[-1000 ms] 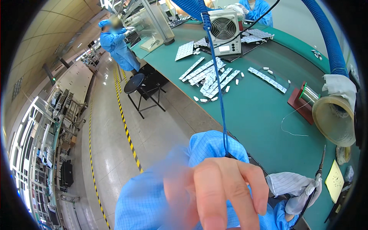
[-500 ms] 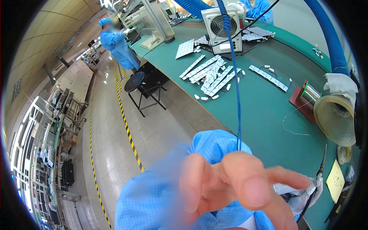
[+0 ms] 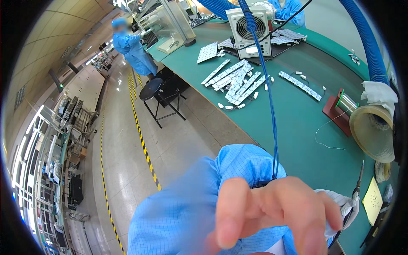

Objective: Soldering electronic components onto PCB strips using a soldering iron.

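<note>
My left hand (image 3: 276, 204) is bare and close up, blurred by motion, with its fingers bent and apart. I see nothing between them. Just behind it, a thin blue cable (image 3: 272, 119) hangs down to a small dark piece (image 3: 261, 183), partly hidden by the fingers. My right hand (image 3: 344, 208), in a white glove, is partly covered by the left one. It is closed round a soldering iron (image 3: 358, 187), whose tip points up and away over the green bench (image 3: 293, 127).
White circuit-board strips (image 3: 238, 83) with small connectors lie piled on the bench, one strip (image 3: 299, 86) apart. A solder spool (image 3: 347, 103), a fume-extraction funnel (image 3: 373, 132) and a yellow sheet (image 3: 372, 202) are at right. Behind stand a fan unit (image 3: 250, 32), a stool (image 3: 151, 89) and co-workers.
My left hand has shifted right and slightly down, its fingers bending further down, uncovering the dark piece at the cable's end. My right hand still holds the soldering iron.
</note>
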Demonstrator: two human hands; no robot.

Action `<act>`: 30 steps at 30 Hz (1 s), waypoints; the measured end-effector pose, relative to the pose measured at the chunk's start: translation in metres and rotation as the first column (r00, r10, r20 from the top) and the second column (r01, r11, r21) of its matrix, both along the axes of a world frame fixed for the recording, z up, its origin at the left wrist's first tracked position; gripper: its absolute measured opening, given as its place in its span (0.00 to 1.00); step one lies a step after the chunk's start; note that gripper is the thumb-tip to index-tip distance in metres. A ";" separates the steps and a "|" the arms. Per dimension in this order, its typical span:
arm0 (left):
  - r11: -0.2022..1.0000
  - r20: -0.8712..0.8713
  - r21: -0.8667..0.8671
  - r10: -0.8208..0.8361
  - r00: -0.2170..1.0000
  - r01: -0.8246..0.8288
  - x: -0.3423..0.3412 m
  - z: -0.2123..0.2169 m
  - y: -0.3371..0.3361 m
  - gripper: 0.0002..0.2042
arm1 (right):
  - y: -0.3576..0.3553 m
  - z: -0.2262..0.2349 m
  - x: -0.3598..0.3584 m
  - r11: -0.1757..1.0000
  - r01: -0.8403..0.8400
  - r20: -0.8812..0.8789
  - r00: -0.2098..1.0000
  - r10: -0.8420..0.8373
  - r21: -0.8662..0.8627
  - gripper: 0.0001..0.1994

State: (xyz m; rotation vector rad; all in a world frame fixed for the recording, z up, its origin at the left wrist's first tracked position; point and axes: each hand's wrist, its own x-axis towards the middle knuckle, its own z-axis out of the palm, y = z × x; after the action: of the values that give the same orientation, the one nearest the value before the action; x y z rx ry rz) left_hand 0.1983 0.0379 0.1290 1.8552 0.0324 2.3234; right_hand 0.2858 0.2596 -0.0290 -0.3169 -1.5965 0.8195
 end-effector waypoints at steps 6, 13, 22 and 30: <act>1.000 0.029 0.028 0.009 1.000 -0.010 0.003 0.001 -0.003 0.19 | -0.001 -0.001 -0.002 1.000 0.021 -0.025 0.999 -0.021 -0.016 0.17; 0.974 0.098 0.224 0.016 0.995 -0.037 0.008 0.010 0.011 0.19 | -0.001 0.000 -0.002 1.000 0.003 -0.032 0.999 -0.003 -0.009 0.17; 0.993 -0.077 -0.111 0.020 0.997 -0.028 -0.016 0.028 -0.018 0.22 | 0.000 -0.002 -0.002 0.998 -0.031 -0.049 0.998 0.034 0.058 0.16; 0.991 0.123 0.111 0.065 0.990 -0.079 0.003 0.008 0.004 0.20 | 0.005 -0.014 -0.018 0.998 0.033 -0.245 0.969 -0.020 0.048 0.17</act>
State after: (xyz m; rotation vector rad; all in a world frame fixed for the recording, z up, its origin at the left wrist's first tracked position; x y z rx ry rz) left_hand 0.2013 0.0420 0.1374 1.7913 -0.0522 2.5317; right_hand 0.2683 0.2641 -0.0427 -0.1920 -1.3776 0.7644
